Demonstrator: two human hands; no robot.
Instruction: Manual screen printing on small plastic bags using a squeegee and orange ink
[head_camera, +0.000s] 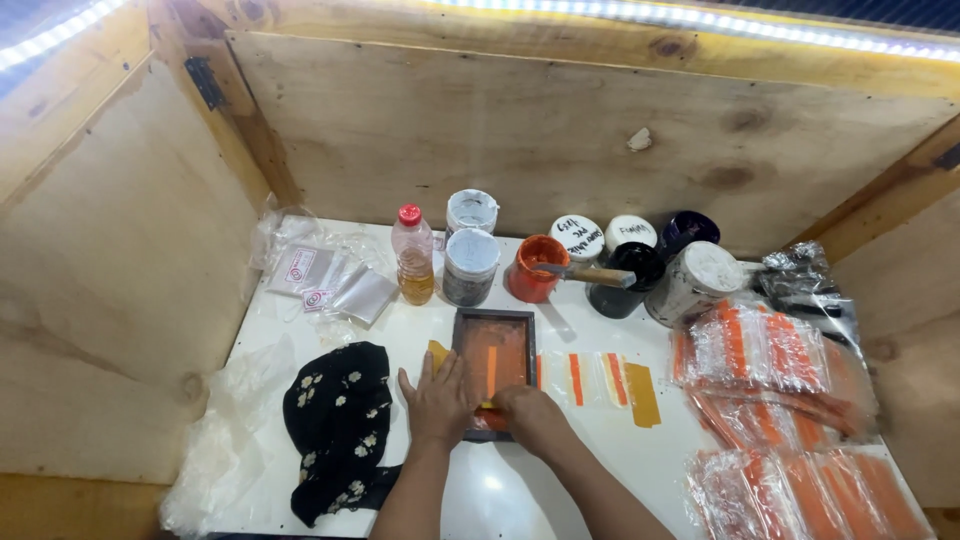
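While both hands (480, 400) press, the frame (493, 370) lies beneath.

Single head-worn view, steeply down and forward (fairly close) over white table (600, 440).

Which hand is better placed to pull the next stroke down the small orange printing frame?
Probably the right hand: it is closed on a yellow squeegee at the near end of the frame. The left hand lies flat on the frame's left edge, steadying it.
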